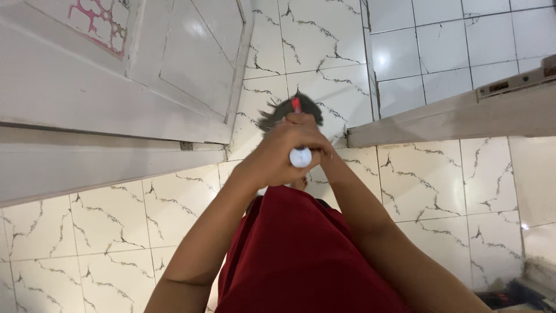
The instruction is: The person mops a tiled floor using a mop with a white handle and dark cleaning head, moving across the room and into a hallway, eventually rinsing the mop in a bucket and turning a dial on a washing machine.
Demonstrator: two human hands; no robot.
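Red garment (301, 255) fills the lower view, directly below the broom (294, 113). Left hand (284, 153) and right hand (315, 152) are both closed around the broom's white-tipped handle, dark bristles on the floor (440, 179) beyond. White door (116, 75) edge lies left of the broom; open tiled floor right.

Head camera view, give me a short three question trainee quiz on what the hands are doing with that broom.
1. True or false: both hands grip the broom handle.
2. Which is higher on the handle: A, left hand, or B, right hand? Or C, cannot tell?
3. The bristles rest on what?

Key: 1 true. 2 C, the hands overlap. 3 the white veined floor tiles, near the white door.
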